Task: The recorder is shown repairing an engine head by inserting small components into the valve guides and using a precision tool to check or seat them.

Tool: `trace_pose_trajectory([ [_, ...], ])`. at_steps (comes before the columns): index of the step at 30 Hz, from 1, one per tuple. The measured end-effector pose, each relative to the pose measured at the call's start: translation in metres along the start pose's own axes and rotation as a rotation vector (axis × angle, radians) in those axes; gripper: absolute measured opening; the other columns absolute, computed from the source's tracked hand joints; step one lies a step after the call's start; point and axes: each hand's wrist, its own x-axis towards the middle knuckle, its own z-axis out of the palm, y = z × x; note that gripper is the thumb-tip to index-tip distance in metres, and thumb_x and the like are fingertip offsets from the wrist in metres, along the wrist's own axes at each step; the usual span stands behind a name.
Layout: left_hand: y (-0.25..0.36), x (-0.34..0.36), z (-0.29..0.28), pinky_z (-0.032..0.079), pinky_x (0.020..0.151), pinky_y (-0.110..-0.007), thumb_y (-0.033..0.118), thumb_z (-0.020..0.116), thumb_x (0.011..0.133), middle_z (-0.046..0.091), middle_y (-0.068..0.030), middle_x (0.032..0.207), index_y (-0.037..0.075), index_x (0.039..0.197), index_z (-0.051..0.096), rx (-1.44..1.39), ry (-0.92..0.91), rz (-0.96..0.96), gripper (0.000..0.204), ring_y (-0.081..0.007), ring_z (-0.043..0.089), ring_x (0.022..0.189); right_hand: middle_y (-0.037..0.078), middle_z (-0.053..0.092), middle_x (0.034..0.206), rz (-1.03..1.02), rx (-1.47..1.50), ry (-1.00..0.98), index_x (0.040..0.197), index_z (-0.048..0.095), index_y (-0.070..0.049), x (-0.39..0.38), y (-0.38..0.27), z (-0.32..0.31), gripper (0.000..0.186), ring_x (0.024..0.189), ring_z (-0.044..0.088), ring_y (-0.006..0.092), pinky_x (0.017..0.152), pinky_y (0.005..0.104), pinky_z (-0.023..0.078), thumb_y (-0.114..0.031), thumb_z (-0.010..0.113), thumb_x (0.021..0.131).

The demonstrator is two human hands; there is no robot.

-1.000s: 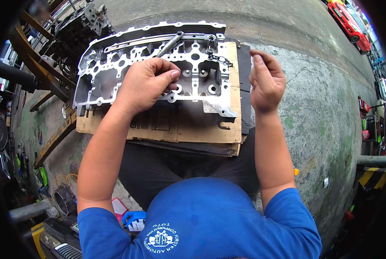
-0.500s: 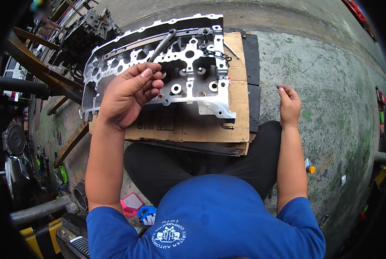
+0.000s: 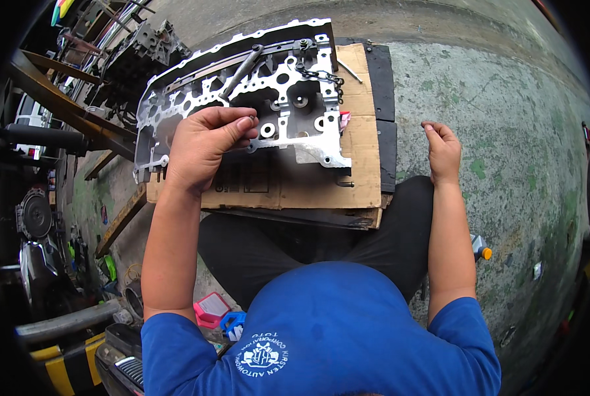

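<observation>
A silver engine cylinder head (image 3: 315,150) lies on a sheet of cardboard (image 3: 364,152) in front of me. Over its left near side, my left hand (image 3: 206,146) is raised with thumb and forefinger pinched together; a tiny dark bit shows at the tips, too small to name. Across the cylinder head rests a dark metal lever (image 3: 243,71), beside a long flat bar (image 3: 206,71). A black chain (image 3: 321,76) hangs from a bolt at the right end. My right hand (image 3: 445,157) is by my right knee, its fingers closed; any content is hidden.
Dark mats (image 3: 382,86) lie under the cardboard, with a thin metal rod (image 3: 350,70) on it. At the far left stand an engine block (image 3: 146,53) and a brown metal frame (image 3: 64,99). Pink (image 3: 210,309) and blue (image 3: 232,323) containers sit near my left side. A capped bottle (image 3: 480,247) lies right.
My left hand has turned, its pinched fingertips shifting a little right and down over the cylinder head. My right hand stays by the knee. The whole view has shifted slightly.
</observation>
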Motion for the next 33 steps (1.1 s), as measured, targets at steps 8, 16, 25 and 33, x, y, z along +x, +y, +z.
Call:
trace_pose_trajectory([
  [8, -0.006, 0.021, 0.029, 0.053, 0.074, -0.025, 0.010, 0.081, 0.089, 0.077, -0.0055, 0.089, 0.000, 0.101, 0.079, 0.507, 0.188, 0.197, 0.016, -0.0078, 0.067, 0.080, 0.006, 0.073, 0.106, 0.023, 0.005, -0.023, 0.110, 0.074, 0.002, 0.005, 0.009, -0.005, 0.021, 0.099, 0.062, 0.0115, 0.091, 0.0263, 0.047, -0.014, 0.068, 0.099],
  [16, -0.012, 0.041, 0.045, 0.050, 0.061, -0.023, 0.008, 0.079, 0.089, 0.077, -0.0048, 0.083, -0.002, 0.102, 0.079, 0.659, 0.241, 0.099, 0.017, -0.0053, 0.063, 0.068, 0.006, 0.073, 0.107, 0.061, 0.018, -0.036, 0.111, 0.073, 0.003, 0.001, -0.001, -0.002, 0.022, 0.100, 0.063, 0.0121, 0.092, 0.0268, 0.047, -0.014, 0.068, 0.099],
  [25, -0.022, 0.043, 0.048, 0.056, 0.072, -0.035, 0.018, 0.079, 0.088, 0.078, -0.0116, 0.084, 0.008, 0.097, 0.082, 0.834, 0.328, 0.161, 0.014, -0.0230, 0.073, 0.073, 0.004, 0.072, 0.104, 0.069, 0.022, -0.040, 0.111, 0.074, 0.003, 0.002, 0.001, -0.003, 0.021, 0.096, 0.061, 0.0100, 0.088, 0.0251, 0.046, -0.014, 0.069, 0.099],
  [33, -0.013, 0.040, 0.056, 0.058, 0.077, -0.037, 0.020, 0.080, 0.087, 0.078, -0.0120, 0.086, 0.009, 0.095, 0.082, 0.888, 0.337, 0.116, 0.014, -0.0254, 0.075, 0.079, -0.011, 0.048, 0.063, -0.033, -0.021, -0.037, 0.110, 0.074, -0.004, 0.003, 0.007, -0.002, 0.021, 0.048, 0.031, -0.0004, 0.044, 0.0217, 0.023, -0.021, 0.068, 0.101],
])
